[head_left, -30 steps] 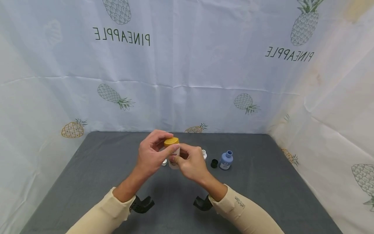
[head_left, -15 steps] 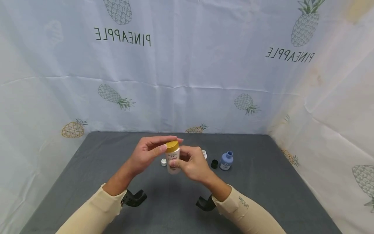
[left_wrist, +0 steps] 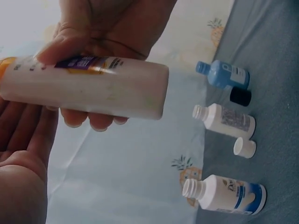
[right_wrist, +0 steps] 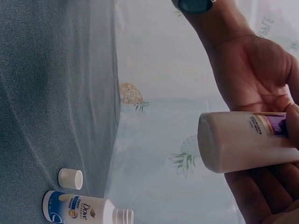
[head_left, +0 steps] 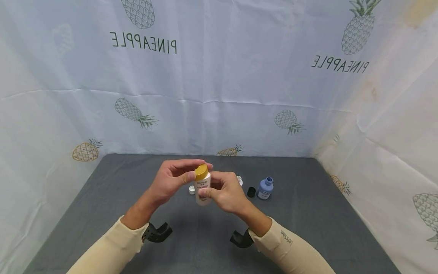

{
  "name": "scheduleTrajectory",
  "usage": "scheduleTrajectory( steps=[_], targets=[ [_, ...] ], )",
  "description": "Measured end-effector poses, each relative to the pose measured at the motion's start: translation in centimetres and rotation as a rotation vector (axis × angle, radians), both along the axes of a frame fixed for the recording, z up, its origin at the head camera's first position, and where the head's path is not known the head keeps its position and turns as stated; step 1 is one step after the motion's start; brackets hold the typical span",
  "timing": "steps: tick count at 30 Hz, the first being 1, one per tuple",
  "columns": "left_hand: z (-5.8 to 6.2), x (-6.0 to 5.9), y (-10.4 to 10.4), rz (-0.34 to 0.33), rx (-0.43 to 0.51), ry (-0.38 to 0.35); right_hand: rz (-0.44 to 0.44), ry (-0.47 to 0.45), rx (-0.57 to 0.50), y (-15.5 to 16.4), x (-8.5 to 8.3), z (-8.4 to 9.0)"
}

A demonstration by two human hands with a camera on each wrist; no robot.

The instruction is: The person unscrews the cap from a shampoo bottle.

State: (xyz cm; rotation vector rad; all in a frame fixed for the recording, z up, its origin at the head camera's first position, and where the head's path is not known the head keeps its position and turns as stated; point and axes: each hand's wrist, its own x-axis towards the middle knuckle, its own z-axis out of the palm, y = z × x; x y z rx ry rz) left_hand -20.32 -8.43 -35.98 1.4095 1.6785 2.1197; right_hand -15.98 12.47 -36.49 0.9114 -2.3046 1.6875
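Note:
Between my hands, above the table, is a white plastic bottle (head_left: 204,182) with a purple label (left_wrist: 81,63). My right hand (head_left: 227,194) grips its body, thumb on the front and fingers behind. A yellow cap (head_left: 200,172) sits at a slant on the bottle's top. My left hand (head_left: 165,180) pinches this cap, with its thumb on the near side and its fingers reaching across behind. In the left wrist view only a sliver of the yellow cap (left_wrist: 5,66) shows. Whether the cap is fully loose from the neck cannot be seen.
Uncapped on the grey table (head_left: 297,228) stand a blue bottle (head_left: 265,189), a white bottle (left_wrist: 229,120) and a white-and-blue Dove bottle (left_wrist: 229,195). A black cap (head_left: 251,192) and white caps (head_left: 192,189) (right_wrist: 71,178) lie beside them. A pineapple-print curtain (head_left: 219,76) hangs behind.
My left hand has moved slightly left and down, its fingers straightening over the cap. The yellow cap, level before, now leans. The right hand has lowered the bottle a little.

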Motion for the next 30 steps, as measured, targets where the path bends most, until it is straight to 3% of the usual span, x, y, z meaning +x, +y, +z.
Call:
scheduleTrajectory(
  steps=[5, 11, 23, 27, 30],
  targets=[
    [-0.04, 0.37, 0.25, 0.086, 0.0, -0.042, -0.016, 0.014, -0.005, 0.1, 0.0, -0.14],
    [-0.07, 0.56, 0.46, 0.139, -0.008, -0.027, -0.013, 0.012, 0.002, 0.15, 0.0, -0.26],
    [0.39, 0.46, 0.03, 0.096, -0.044, -0.013, -0.012, 0.016, 0.016, 0.24, 0.27, 0.09],
    [0.34, 0.48, 0.07, 0.128, -0.026, -0.015, -0.008, 0.034, 0.005, 0.21, 0.33, 0.14],
    [0.32, 0.69, 0.24, 0.192, -0.013, -0.012, -0.017, 0.05, 0.003, 0.15, 0.37, 0.15]
  ],
)
